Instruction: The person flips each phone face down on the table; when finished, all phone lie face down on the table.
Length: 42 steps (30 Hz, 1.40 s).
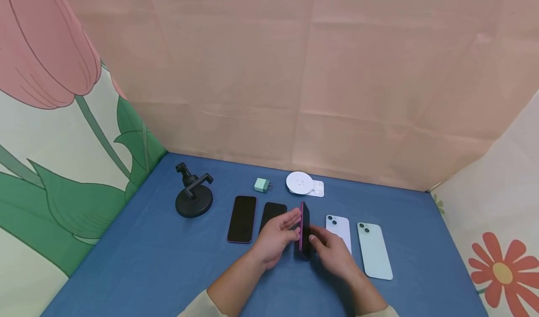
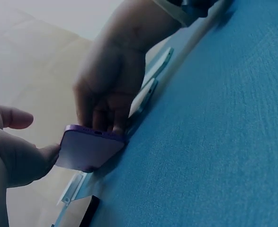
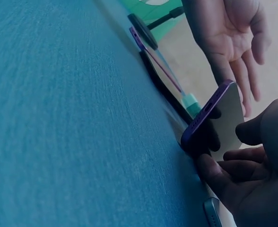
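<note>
Sleeve point(image 1: 203, 307) bottom-centre; left hand point(image 1: 273, 240) straight-fingered, can't tell if right hand point(image 1: 335, 257) grips. Better steady that phone point(image 1: 306, 230) down low.

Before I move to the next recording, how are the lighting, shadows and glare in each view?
Head: bright and fairly even, with a soft shadow on the blue surface near the right hand; left wrist: dimmer and bluish, the left hand shaded against a pale wall; right wrist: also dim and bluish, with dark reflections on the tilted phone's glossy screen.
</note>
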Tool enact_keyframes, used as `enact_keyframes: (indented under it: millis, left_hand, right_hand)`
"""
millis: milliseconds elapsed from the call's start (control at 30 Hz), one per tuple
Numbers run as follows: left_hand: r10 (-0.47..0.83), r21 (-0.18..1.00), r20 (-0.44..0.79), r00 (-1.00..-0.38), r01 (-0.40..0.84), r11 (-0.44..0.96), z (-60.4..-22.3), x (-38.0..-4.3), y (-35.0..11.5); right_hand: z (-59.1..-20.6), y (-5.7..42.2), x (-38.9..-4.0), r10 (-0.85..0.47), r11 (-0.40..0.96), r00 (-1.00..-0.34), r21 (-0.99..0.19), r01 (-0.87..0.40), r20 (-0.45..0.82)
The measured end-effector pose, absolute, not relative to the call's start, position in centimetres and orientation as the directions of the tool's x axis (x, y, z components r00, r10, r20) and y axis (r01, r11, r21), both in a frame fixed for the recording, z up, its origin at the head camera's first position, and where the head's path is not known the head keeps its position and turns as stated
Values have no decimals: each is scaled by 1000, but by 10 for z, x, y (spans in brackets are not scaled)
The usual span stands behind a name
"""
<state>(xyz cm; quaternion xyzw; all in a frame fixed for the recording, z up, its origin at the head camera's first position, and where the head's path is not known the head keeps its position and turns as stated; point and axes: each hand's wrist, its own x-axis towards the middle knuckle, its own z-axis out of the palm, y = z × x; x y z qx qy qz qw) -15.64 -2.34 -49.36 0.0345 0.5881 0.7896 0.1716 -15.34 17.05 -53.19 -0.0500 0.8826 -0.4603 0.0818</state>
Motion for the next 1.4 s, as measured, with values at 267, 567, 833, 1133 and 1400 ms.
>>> enact_keyframes:
  millis: [267,567,833,1133,1400]
  left_hand:
    - [326,941,-139,-935,-227,-252,-490,-155,-24]
    - [314,937,-140,-939,-228,-264,-488,-154,-22]
    - [340,924,-161,-927,-263,-279,-492,-155,-20]
    - [354,903,-205,-913,-315,-290,-500,-156,-19]
    - [370,911,-232,-899,-335,-242,-513,-159,-20]
  right_hand:
    - [-533,165,-154,-211,539,-972,-842,-31,-99]
    - [-528,164,-155,-189,538,-979,-842,-36,-78]
    - [-518,167,-156,-151,491,-986,-871,-10,-73]
    - [-512,169,-153,-120,483,-991,-875,-6,-59]
    - [-514,175,-149,-100,489,-994,-872,-21,-33]
